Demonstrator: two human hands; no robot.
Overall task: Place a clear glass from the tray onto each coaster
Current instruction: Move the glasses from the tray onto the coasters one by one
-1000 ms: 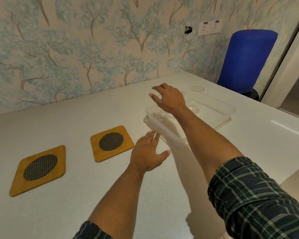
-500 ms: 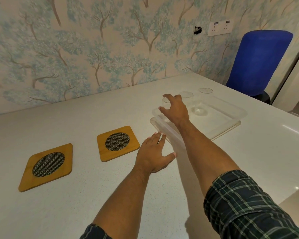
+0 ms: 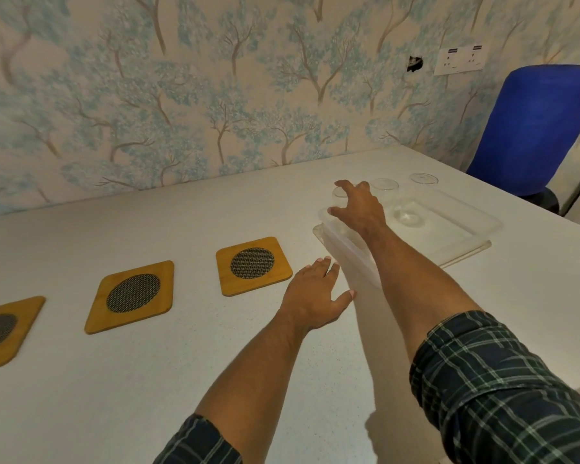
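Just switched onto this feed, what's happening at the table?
A person is reaching with the right hand for the leftmost clear glass in the clear tray; the fingers curl around it, but a closed grip can't be confirmed. The left hand rests open on the white table. All three wooden coasters in view are bare, and three glasses stand in the tray.

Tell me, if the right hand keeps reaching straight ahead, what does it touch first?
Most likely the nearest clear glass in the tray: the right hand has its open fingers spread right at it. Contact can't be confirmed; clear glass hides depth.
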